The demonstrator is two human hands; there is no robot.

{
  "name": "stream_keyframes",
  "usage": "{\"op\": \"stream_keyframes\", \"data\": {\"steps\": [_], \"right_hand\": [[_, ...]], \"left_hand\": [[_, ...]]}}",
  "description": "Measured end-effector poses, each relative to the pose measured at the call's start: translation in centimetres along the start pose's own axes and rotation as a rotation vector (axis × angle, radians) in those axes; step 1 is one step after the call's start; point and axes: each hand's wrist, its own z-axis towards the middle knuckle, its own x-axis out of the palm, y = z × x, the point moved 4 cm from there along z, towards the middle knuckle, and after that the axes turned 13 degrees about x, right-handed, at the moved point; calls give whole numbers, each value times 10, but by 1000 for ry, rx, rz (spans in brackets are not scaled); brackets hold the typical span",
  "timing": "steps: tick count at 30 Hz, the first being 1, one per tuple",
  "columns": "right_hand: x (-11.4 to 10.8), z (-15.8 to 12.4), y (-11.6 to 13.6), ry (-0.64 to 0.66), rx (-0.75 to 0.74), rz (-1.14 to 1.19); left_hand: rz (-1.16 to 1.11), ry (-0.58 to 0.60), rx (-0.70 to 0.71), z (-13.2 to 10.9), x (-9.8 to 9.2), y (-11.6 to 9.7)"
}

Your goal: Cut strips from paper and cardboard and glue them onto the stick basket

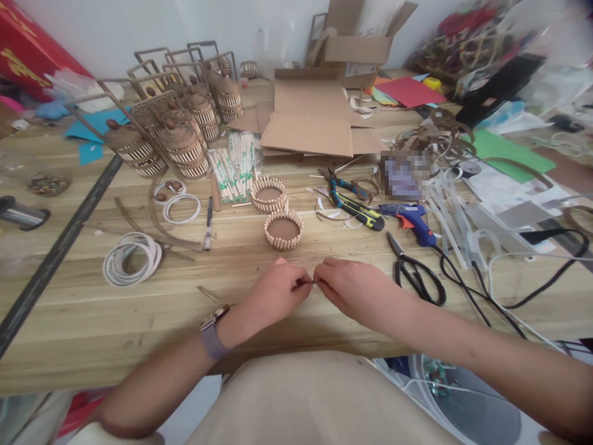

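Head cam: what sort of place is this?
Probably a handicraft workshop bench: a wooden table strewn with a glue gun, scissors and cardboard, plus a cluster of stick lanterns. The left hand and right hand pinch a tiny pale piece between them.

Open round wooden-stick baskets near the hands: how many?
2: one round wooden-stick basket just beyond the left hand, the other close behind it. Others may hide in the far clutter.

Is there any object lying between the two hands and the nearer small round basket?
Nothing visible does. Only bare table separates the left hand and right hand from the nearer round basket; together they pinch a tiny pale piece.
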Motion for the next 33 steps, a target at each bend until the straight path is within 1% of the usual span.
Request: {"op": "stream_keyframes", "data": {"steps": [3, 5, 7, 9, 11, 13, 16, 19, 21, 23, 24, 25, 26, 27, 28, 30, 32, 33], "right_hand": [[-6, -4, 2, -17, 16, 4], [-10, -7, 3, -22, 43, 4], [-12, -9, 2, -34, 63, 12], [-12, -11, 1, -88, 50, 69], [-11, -14, 0, -192, 1, 186], [-8, -17, 0, -321, -70, 329], [-4, -22, 4, -509, -173, 478], [-4, -31, 12, -667, -243, 489], [-8, -41, 14, -768, -279, 470], [-12, -51, 10, -849, -291, 469], [-13, -54, 5, -878, -282, 477], [-12, -55, -1, -901, -268, 488], [-10, -53, -8, -915, -249, 490], [-5, -49, -14, -918, -237, 483], [0, -43, -20, -928, -232, 458], [14, -25, -27, -888, -214, 339], [26, -7, -29, -814, -122, 246], [29, -2, -29, -792, -77, 238]], "left_hand": [[-20, -26, -30, 1, -2, -3], [-59, -67, -47, 0, -2, -4], [-103, -128, -45, -1, -4, -4], [-135, -213, -29, -3, -8, -4], [-171, -300, -23, -6, -13, -4], [-211, -375, -46, -10, -19, -4], [-261, -434, -98, -16, -26, -6], [-300, -460, -130, -21, -32, -8], [-341, -475, -164, -24, -39, -5], [-411, -551, -244, -29, -51, 6], [-455, -623, -302, -33, -59, 12], [-495, -713, -346, -37, -67, 19], [-536, -771, -372, -40, -73, 23], [-579, -791, -372, -42, -78, 26], [-626, -785, -358, -43, -81, 27], [-733, -737, -336, -41, -81, 26], [-832, -704, -359, -39, -76, 23], [-870, -695, -381, -37, -72, 21]]}}
